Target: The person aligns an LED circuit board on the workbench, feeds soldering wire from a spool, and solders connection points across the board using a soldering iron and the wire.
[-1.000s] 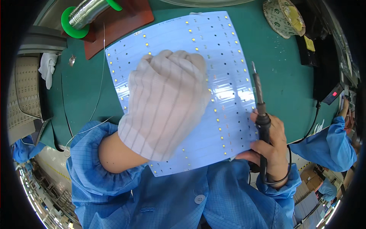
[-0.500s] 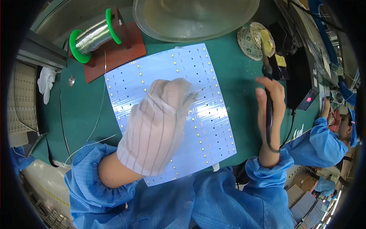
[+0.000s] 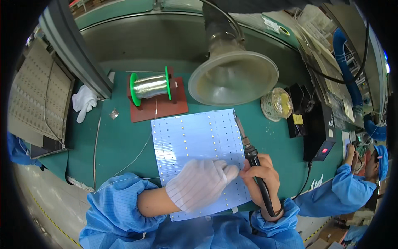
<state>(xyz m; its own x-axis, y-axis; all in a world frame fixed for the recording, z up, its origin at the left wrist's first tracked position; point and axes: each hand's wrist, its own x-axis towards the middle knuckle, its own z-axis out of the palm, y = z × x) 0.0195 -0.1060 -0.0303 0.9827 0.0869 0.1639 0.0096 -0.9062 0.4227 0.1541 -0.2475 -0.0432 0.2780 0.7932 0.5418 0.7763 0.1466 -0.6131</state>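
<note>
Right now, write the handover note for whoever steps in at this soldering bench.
Left hand: in a white glove, resting flat on the near part of the white LED panel, fingers pointing at the right hand.
Right hand: bare, gripping the soldering iron, tip pointing away over the panel's right edge.
Solder spool: on its brown stand behind the panel, wire trailing toward the person.
Fume hood: over the far right corner.
Done or left: finished joints cannot be told from this view.
</note>
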